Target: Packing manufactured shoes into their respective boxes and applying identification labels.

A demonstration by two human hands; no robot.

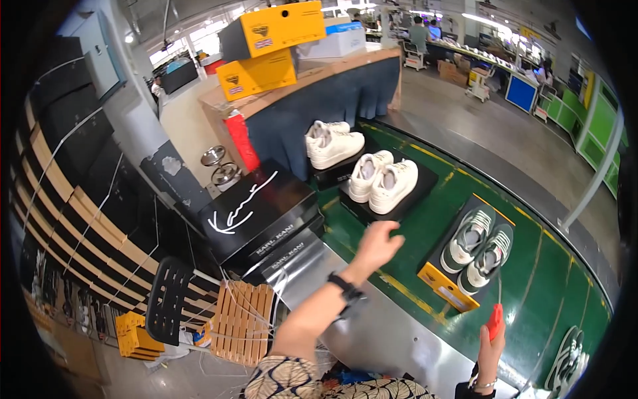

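Note:
My left hand [380, 246], with a dark watch [350, 294] on its wrist, hovers over the near edge of the green conveyor belt [425, 233]. Its fingers are loosely bent and apart, with nothing seen in them. Just beyond it, a pair of white sneakers [392, 187] stands on a black shoebox [425, 183]. My right hand [490, 349] is closed round a red-handled tool [495, 322] with a thin tip pointing up. Beyond that tool, dark green and white sneakers [468, 241] rest on a yellow-edged box [446, 284].
Another white pair [334, 145] stands farther back on the belt. Stacked black shoeboxes [259, 209] sit left of the metal ledge [325, 266]. Yellow boxes [276, 30] top the far table. More sneakers [565, 359] lie at right. A wooden-slatted chair [242, 319] stands lower left.

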